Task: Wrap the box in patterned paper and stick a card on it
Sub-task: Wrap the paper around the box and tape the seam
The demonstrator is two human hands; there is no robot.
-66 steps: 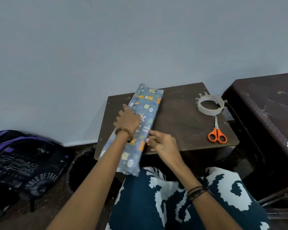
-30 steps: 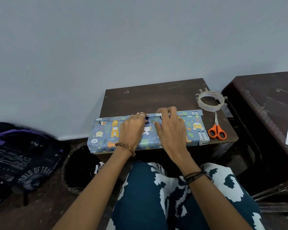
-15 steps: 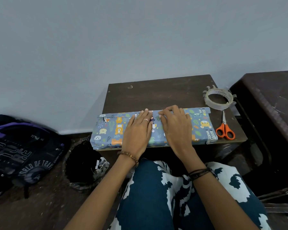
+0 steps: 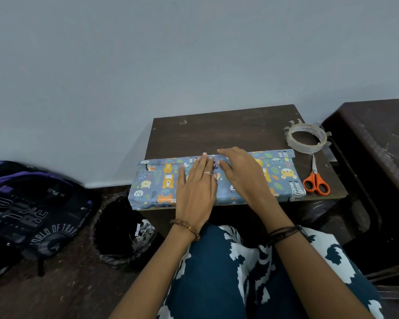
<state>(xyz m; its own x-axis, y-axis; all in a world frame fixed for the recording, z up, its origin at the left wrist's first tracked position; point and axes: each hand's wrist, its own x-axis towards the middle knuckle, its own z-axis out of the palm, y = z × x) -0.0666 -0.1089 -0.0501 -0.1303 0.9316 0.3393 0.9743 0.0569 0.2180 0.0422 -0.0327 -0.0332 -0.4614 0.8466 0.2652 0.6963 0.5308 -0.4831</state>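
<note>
A: Where is the box [image 4: 217,180] now?

B: Lower centre of the frame, lying lengthwise along the near edge of the small dark table [image 4: 221,132]. A couple of seconds back it pointed away from the person, overhanging the edge; since then it has been swung round to lie across.

A: And the hands?

B: Both lie flat on its top. The left hand [image 4: 196,189] has straight fingers spread over the patterned paper [image 4: 152,183]. The right hand [image 4: 242,173] sits just beside it, fingers flat or slightly bent and reaching the far edge. Neither grips anything; they press. Half a second ago they were in nearly the same spot.

A: What does that tell you?

B: I judge the paper is around the box and the seam is being smoothed down. The ends look folded, though I cannot tell if they are taped.

A: So what remains?

B: The card, probably. None is visible. The tape roll [image 4: 306,138] and orange scissors [image 4: 316,183] lie right of the box, within reach.
</note>
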